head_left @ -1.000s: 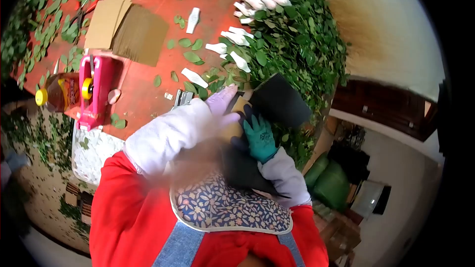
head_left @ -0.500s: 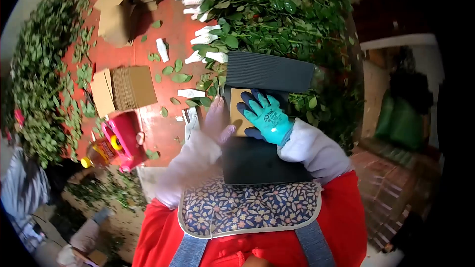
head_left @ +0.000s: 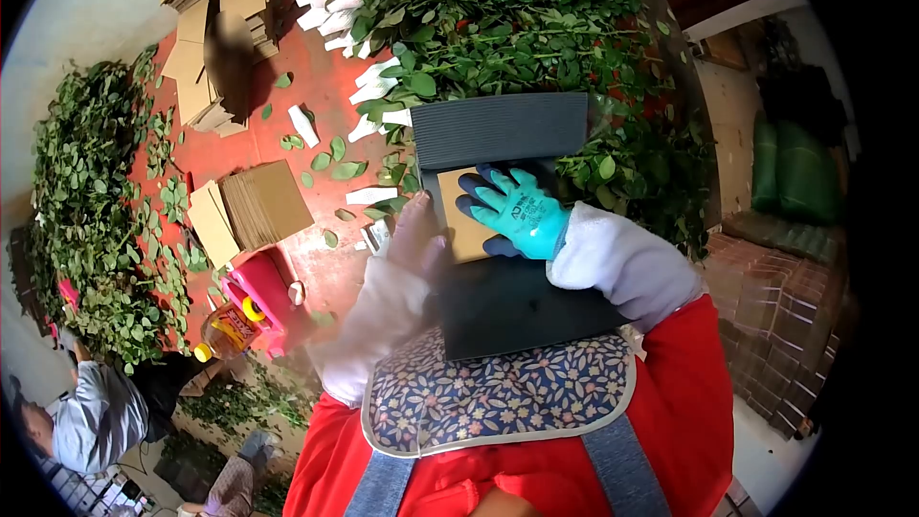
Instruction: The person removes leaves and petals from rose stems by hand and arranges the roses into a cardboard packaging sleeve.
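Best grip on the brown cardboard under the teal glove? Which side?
Probably pinch the cardboard by its left edge, coming from the left: it looks flat, that edge is mostly uncovered, the right hand spreads over its right part, and a ridged black panel borders its far side. The left hand is alongside.

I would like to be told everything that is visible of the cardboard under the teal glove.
The cardboard is a flat, plain tan piece with a straight left edge. It lies between a ribbed black panel and a smooth black panel. The gloved right hand covers its right part. The blurred left hand is near its left edge.
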`<state>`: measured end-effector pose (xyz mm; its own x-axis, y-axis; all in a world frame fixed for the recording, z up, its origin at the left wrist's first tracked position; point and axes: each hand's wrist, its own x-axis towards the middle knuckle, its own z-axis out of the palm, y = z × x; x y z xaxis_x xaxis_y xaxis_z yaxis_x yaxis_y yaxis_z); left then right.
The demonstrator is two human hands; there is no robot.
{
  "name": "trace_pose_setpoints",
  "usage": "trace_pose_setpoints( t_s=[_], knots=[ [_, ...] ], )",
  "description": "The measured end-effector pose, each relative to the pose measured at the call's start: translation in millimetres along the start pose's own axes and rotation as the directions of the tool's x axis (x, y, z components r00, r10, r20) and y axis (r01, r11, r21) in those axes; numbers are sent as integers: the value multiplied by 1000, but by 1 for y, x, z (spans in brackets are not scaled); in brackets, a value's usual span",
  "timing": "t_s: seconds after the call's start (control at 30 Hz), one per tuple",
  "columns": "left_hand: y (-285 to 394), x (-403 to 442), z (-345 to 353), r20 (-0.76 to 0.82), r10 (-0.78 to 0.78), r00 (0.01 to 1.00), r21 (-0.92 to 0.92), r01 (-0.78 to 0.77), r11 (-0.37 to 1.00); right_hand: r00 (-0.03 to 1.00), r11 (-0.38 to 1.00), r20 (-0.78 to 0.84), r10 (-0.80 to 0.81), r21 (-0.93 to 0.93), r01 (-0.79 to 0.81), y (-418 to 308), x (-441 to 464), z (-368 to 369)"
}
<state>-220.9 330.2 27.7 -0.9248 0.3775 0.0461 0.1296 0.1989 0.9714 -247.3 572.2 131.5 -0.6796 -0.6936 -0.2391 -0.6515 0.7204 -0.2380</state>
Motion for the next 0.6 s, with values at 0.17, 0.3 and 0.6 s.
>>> trace_pose_setpoints(
  t_s=[0.17,0.3,0.6],
  knots=[
    [52,19,-20,5,151,989,450,-137,883,1000,999,10,-10,44,9,5,-2,3],
    [47,41,-9,122,205,971,335,-235,913,998,1000,55,8,6,-9,3,-3,-3],
    [55,70,16,356,31,934,408,-185,894,998,997,24,63,-34,-62,9,-4,15]
  ],
)
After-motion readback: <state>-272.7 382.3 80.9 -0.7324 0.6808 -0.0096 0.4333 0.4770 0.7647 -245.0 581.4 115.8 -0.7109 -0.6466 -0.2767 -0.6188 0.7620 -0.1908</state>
